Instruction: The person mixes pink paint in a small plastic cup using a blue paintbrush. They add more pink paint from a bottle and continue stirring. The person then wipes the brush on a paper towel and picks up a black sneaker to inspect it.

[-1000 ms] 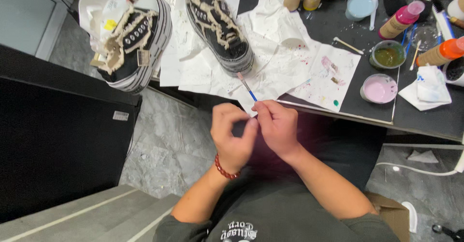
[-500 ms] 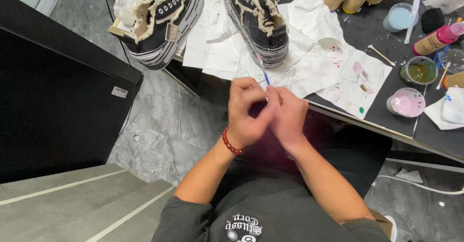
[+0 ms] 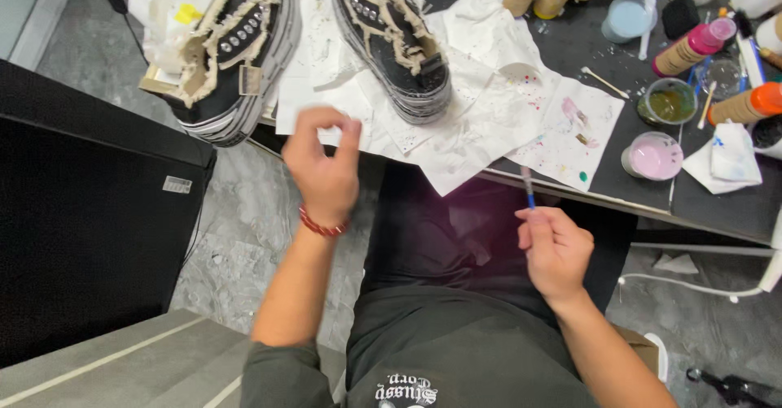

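Note:
My right hand [image 3: 554,249] holds a thin blue-handled paintbrush [image 3: 528,188] upright over my lap, just below the table's edge. My left hand [image 3: 324,164], with a red bead bracelet on the wrist, is raised near the table edge, thumb and fingers curled towards each other with nothing seen in them. Beyond it, two black platform sneakers with frayed cream trim rest on white paper: one [image 3: 232,58] at the left, one [image 3: 395,41] in the middle.
The dark table [image 3: 717,204] carries paint-spotted paper sheets [image 3: 562,131], a pink paint cup [image 3: 654,155], a green paint cup [image 3: 666,103], a pale blue cup [image 3: 626,17] and several paint bottles. A black cabinet [image 3: 90,237] stands at the left.
My hands, joined around the brush before, have come apart: the left rose towards the table edge, the right kept the brush. The view shifted so the table sits lower.

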